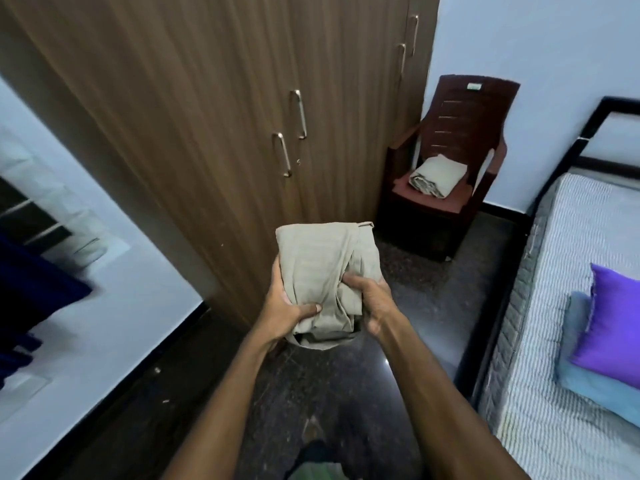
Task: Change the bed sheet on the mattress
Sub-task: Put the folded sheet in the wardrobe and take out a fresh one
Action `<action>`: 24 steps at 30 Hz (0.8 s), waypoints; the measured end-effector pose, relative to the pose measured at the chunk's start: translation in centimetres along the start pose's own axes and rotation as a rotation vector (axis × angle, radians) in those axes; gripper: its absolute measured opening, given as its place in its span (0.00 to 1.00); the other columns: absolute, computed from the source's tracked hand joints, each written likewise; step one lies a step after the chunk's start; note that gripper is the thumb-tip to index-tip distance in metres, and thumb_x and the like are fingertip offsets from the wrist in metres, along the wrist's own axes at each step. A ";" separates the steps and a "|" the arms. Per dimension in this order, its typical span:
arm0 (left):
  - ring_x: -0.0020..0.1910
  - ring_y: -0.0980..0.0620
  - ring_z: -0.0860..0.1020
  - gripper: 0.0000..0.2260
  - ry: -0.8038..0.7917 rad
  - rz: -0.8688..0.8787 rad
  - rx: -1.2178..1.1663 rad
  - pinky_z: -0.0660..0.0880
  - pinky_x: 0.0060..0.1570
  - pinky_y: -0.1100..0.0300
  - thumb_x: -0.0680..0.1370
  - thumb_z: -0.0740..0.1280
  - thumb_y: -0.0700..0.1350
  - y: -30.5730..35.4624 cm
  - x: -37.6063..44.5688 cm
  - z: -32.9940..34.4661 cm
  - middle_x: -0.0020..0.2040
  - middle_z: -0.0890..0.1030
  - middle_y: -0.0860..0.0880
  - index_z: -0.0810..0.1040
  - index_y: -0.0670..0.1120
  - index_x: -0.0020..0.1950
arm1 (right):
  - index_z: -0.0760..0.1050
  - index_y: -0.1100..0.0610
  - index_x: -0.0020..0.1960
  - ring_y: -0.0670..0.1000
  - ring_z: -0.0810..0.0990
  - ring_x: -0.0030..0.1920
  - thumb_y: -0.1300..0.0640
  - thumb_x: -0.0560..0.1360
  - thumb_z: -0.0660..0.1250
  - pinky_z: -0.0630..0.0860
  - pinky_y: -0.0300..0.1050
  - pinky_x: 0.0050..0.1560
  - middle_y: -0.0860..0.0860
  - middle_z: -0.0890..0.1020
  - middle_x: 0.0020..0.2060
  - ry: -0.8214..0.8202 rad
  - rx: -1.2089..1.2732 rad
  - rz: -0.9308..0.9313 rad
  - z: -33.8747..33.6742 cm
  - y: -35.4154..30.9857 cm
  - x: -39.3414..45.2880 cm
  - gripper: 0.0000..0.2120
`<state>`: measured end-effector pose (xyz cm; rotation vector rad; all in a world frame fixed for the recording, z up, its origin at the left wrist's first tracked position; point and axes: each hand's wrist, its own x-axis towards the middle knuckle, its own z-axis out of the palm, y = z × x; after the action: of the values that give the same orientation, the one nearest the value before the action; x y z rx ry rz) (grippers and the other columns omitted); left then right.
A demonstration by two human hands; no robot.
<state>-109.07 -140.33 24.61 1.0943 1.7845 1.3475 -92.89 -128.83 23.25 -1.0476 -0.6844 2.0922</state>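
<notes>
Held item: a folded beige bed sheet (322, 268) — you carry it in both hands over the dark floor (346, 393), near the centre of the scene, just in front of the wardrobe.
Left hand (282, 313): it cups the sheet's left side; your thumb is curled over the front of the cloth and the other fingers wrap behind, hidden by the fabric.
Right hand (372, 303): it grips the sheet's right edge, fingers curled and bunching the loose folds into creases.
Second sheet (437, 180): another folded beige bundle, lying on the seat of the chair, well apart from the one you hold.
Chair (464, 123): dark brown plastic, with arms and a slatted back, standing far right of centre between the wardrobe and the bed.
Wardrobe (207, 98): brown wood-grain doors with metal bar handles, filling the far left and centre.
Mattress (561, 271): at the right edge, on a dark bed frame (595, 123); its top shows a pale striped covering and its side a grey quilted pattern.
Pillows: a purple one (613, 323) resting on a light blue one (595, 386), both on the near part of the mattress.
Left side: dark blue cloth (31, 299) — blurred, so what it is you cannot tell.
</notes>
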 end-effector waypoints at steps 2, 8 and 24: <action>0.76 0.54 0.69 0.61 -0.028 0.022 -0.016 0.69 0.74 0.44 0.58 0.86 0.47 -0.7 5.6 -0.2 0.77 0.68 0.53 0.52 0.54 0.83 | 0.79 0.62 0.65 0.61 0.86 0.55 0.69 0.65 0.79 0.82 0.66 0.57 0.59 0.87 0.55 0.026 0.011 -0.025 1.3 -1.8 4.6 0.28; 0.73 0.56 0.72 0.55 -0.080 -0.013 -0.071 0.73 0.71 0.52 0.65 0.85 0.47 -0.5 21.0 -1.3 0.76 0.71 0.53 0.54 0.54 0.82 | 0.81 0.62 0.63 0.65 0.85 0.56 0.69 0.69 0.76 0.80 0.70 0.58 0.62 0.86 0.55 0.051 0.029 0.014 5.9 -7.1 18.0 0.22; 0.56 0.52 0.78 0.22 0.825 -0.175 0.185 0.76 0.58 0.47 0.71 0.73 0.61 1.5 41.9 2.9 0.54 0.79 0.57 0.70 0.56 0.59 | 0.79 0.62 0.68 0.65 0.81 0.64 0.60 0.57 0.84 0.75 0.70 0.66 0.62 0.81 0.65 -0.095 -0.072 0.391 7.0 -16.1 42.1 0.40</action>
<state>-124.95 -101.43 24.98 0.4464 2.5534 1.6825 -111.61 -87.49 18.58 -1.2051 -0.6441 2.4804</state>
